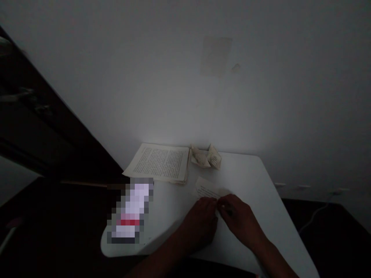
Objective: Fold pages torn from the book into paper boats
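we see the left hand [201, 218] and right hand [239, 214] nearly meeting at the near edge of a small printed sheet [207, 188] on the white table [246, 166]. we have the right thumb and forefinger pinching the sheet; left fingers curl over its edge, too dark for us to tell if they grip. beyond, we get folded paper [215, 157] beside a printed stack [162, 162].

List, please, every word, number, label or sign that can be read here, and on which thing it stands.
No text is readable here.
Stack of printed sheets: print too small.
Folded paper: print too small.
Loose paper at the left hand and right hand: print too small and dim.
Pixelated rectangle: blurred, nothing legible.
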A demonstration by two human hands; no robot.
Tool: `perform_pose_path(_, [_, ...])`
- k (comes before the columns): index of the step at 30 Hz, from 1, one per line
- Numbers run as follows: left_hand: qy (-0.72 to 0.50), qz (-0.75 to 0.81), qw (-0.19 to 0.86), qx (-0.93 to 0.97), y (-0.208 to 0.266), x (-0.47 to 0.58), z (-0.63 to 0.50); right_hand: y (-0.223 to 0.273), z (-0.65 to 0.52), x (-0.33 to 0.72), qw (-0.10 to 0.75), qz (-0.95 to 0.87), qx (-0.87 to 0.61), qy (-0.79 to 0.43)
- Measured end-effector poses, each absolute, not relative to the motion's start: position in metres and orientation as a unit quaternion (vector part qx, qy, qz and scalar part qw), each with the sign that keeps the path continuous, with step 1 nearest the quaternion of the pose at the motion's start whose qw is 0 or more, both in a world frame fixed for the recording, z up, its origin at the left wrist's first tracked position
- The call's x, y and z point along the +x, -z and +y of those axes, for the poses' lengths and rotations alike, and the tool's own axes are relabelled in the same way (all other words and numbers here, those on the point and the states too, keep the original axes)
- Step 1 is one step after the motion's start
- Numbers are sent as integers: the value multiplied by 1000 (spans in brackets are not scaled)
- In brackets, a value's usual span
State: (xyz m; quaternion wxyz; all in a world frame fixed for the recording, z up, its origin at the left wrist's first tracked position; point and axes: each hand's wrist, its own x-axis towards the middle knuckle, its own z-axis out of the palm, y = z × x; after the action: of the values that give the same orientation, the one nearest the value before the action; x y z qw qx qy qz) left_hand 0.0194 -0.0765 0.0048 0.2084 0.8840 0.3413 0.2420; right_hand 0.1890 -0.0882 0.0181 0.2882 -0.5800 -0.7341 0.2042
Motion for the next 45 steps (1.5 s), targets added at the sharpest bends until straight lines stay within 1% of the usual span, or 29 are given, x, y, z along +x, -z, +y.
perform_pose_path(2, [-271,345,219,871,-5,10,-70,-11,-90,184,285,-742,-579,-183])
perform_pose_path(7, [-311,423,186,831,3,-22,-47,8,-91,179,255,-764,-581,-116])
perform_pose_path(15, [-325,459,152,812,17,-34,-38,-4,-92,180,201,-788,-569,-124])
perform_pose_path(18, [-333,463,151,807,19,-34,-38,-6,-93,181,204,-800,-553,-113])
perform_pose_path(25, [-328,468,142,808,22,-39,-34,0,-96,187,257,-807,-523,-93])
perform_pose_path(34, [-333,418,91,840,16,-32,-32,2,-101,198,268,-804,-516,-127])
perform_pose_path(40, [-329,365,61,869,20,-34,-30,-8,-102,195,235,-827,-494,-126])
perform_pose_path(45, [-295,341,63,890,20,-35,-32,-15,-94,185,200,-823,-517,-122])
